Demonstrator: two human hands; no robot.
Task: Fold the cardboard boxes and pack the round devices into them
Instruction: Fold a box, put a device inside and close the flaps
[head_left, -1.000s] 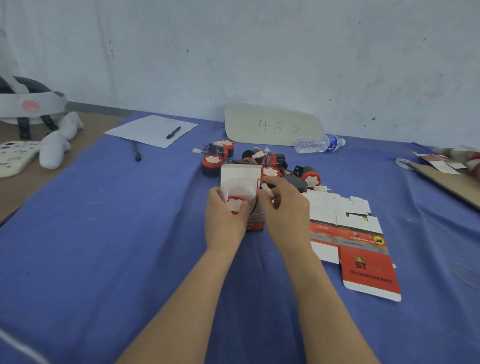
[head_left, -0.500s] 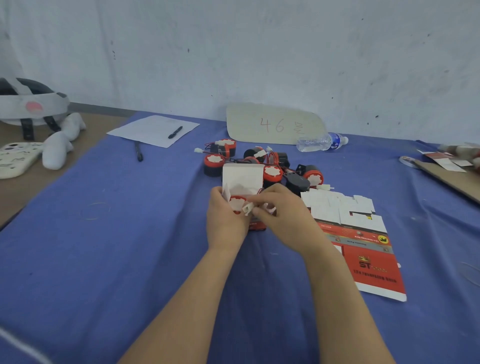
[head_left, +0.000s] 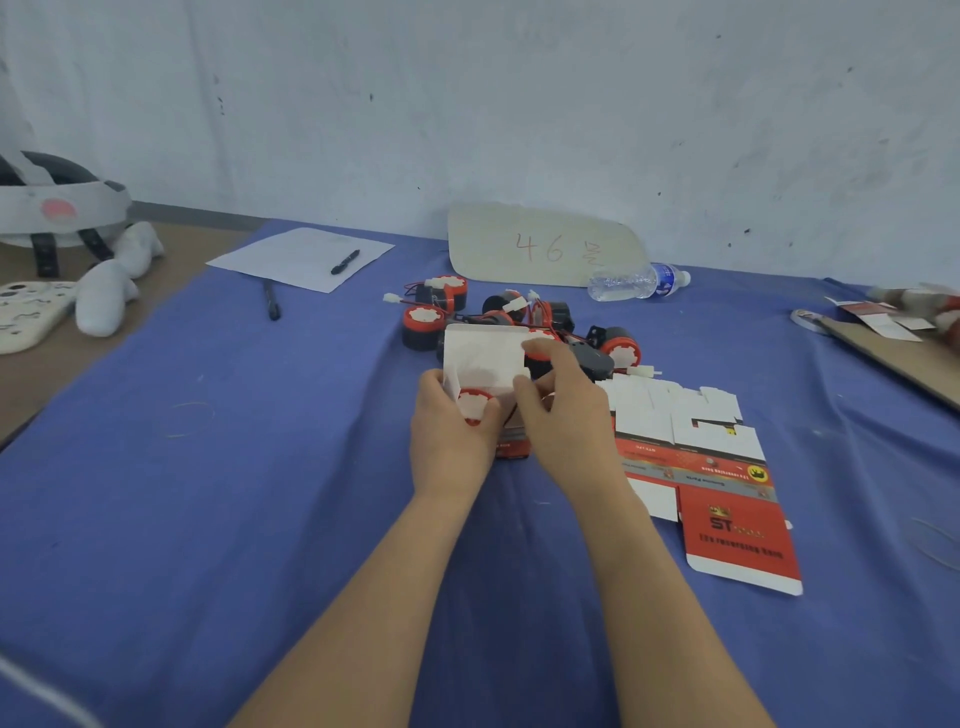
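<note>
A folded red-and-white cardboard box (head_left: 485, 358) stands open on the blue cloth with its white lid flap raised. A round red-and-white device (head_left: 474, 404) sits in its mouth. My left hand (head_left: 449, 436) grips the box's left side with the thumb by the device. My right hand (head_left: 563, 415) holds the box's right side, fingers curled at the opening. Behind the box lies a heap of several round black-and-red devices (head_left: 519, 317) with wires. Flat unfolded boxes (head_left: 706, 467) lie to the right.
A water bottle (head_left: 636, 280) and a cardboard sign (head_left: 545, 244) lie at the back. A paper sheet (head_left: 296, 257) with a pen (head_left: 345, 261), and a second pen (head_left: 271, 306), lie back left. White gear (head_left: 62, 208) sits far left, a cardboard board (head_left: 904, 353) far right.
My right hand pushed a white connector into the box and has shifted back to the box's right edge. The left hand keeps its hold. The view has tilted slightly.
</note>
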